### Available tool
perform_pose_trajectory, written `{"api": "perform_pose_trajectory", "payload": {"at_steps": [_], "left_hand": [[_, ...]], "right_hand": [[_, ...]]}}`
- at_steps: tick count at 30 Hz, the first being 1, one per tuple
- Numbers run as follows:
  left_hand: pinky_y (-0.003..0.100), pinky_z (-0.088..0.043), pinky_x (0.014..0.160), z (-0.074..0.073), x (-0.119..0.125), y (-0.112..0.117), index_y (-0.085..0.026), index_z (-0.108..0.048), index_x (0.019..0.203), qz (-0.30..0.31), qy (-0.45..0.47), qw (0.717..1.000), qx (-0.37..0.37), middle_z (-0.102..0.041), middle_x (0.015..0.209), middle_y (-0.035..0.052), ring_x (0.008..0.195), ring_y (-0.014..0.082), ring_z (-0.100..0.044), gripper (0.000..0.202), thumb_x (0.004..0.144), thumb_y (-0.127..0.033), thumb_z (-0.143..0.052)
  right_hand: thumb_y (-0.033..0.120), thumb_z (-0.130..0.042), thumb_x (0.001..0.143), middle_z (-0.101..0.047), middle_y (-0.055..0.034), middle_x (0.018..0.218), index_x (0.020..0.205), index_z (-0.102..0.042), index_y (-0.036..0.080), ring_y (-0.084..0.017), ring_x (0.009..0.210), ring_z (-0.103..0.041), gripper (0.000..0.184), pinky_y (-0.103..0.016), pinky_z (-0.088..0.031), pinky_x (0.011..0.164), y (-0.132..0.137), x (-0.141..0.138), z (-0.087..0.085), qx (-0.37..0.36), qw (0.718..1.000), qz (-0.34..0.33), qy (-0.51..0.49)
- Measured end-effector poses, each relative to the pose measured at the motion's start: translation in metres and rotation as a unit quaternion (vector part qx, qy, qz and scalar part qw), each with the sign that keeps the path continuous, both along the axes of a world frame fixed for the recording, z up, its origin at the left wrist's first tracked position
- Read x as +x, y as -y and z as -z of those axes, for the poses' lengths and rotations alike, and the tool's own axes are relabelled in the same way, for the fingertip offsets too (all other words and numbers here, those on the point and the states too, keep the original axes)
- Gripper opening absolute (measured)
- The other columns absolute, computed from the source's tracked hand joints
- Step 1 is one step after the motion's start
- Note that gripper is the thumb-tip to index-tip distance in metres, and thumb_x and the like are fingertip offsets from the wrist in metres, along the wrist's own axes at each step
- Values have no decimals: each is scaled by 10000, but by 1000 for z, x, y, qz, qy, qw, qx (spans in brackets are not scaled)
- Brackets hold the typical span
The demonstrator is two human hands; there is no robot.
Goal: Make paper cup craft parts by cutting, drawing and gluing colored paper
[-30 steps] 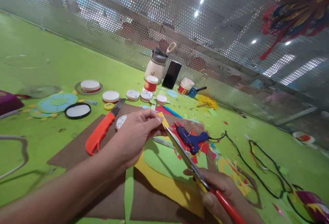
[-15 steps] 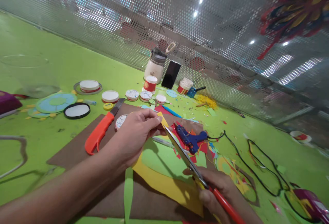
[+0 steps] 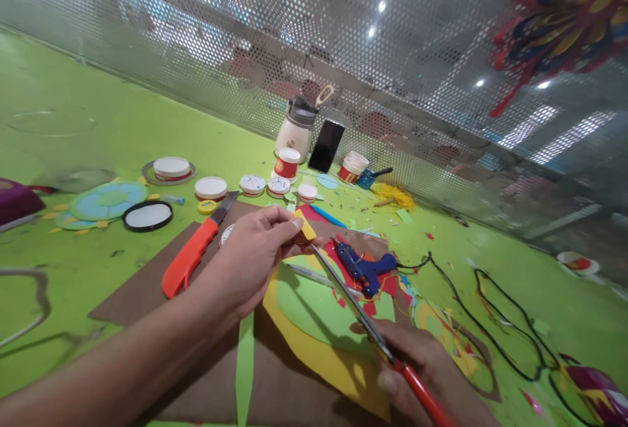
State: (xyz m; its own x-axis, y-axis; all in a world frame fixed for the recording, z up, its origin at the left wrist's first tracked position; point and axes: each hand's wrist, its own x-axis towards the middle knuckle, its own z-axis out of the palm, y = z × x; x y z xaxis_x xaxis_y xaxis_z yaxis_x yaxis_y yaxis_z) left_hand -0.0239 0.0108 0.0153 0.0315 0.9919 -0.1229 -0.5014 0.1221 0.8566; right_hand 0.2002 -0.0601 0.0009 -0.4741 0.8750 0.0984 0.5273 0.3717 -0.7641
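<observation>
My left hand [image 3: 260, 250] pinches a small yellow paper strip [image 3: 305, 225] between thumb and fingers. Red-handled scissors [image 3: 350, 303] are gripped in my right hand [image 3: 417, 355], their blades looking closed and their tip just below the strip. Under the hands lie a green paper piece [image 3: 314, 312] and a larger yellow paper sheet [image 3: 333, 375], on a brown board [image 3: 284, 368]. Just past the blades rests a blue glue gun [image 3: 360, 263] on red paper scraps. Left of my left hand, an orange-handled utility knife [image 3: 191, 257] lies on the board.
Round white lids [image 3: 210, 187], a red-and-white tub [image 3: 287, 164], a bottle [image 3: 294, 129] and a phone [image 3: 327, 144] stand toward the back. A black cord [image 3: 454, 296] loops across the right. A clear container [image 3: 59, 152] is at left. A perforated screen [image 3: 196, 41] borders the table.
The yellow strip has tilted and shifted slightly left in my left hand, and the scissor tip now sits below its end. My right hand has barely moved.
</observation>
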Motion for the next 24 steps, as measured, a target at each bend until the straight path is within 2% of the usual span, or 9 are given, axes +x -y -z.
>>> {"api": "perform_pose_trajectory", "payload": {"at_steps": [8,14,19,24], "left_hand": [[279,-517,749,0,2,1,-142,-555,663,-13,-5,1000,-5,-657,662,16,687,143,-656,158,794,-189,-629],[246,-521,705,0,3,3,-148,-581,678,-20,-25,999,28,-601,690,-16,667,106,-597,144,784,-208,-657],[239,-521,717,1,2,3,-155,-595,690,-16,-34,998,45,-600,702,-16,702,107,-592,140,792,-225,-660],[222,-511,687,1,2,3,-157,-604,709,-3,-30,999,45,-614,715,-17,674,95,-581,124,794,-228,-660]], "right_hand": [[685,-430,824,-508,-6,602,1103,-671,184,-123,493,-452,622,-221,-382,456,-2,5,7,35,998,42,13],[593,-531,814,-541,-13,610,1124,-674,228,-150,491,-509,500,-227,-441,452,-3,10,6,35,997,58,28],[550,-527,837,-574,-5,615,1153,-652,212,-143,503,-531,480,-210,-454,480,-1,4,0,27,998,51,32],[683,-477,799,-638,-19,716,1155,-632,189,-149,609,-576,628,-200,-459,559,0,-2,0,11,999,31,6]]}}
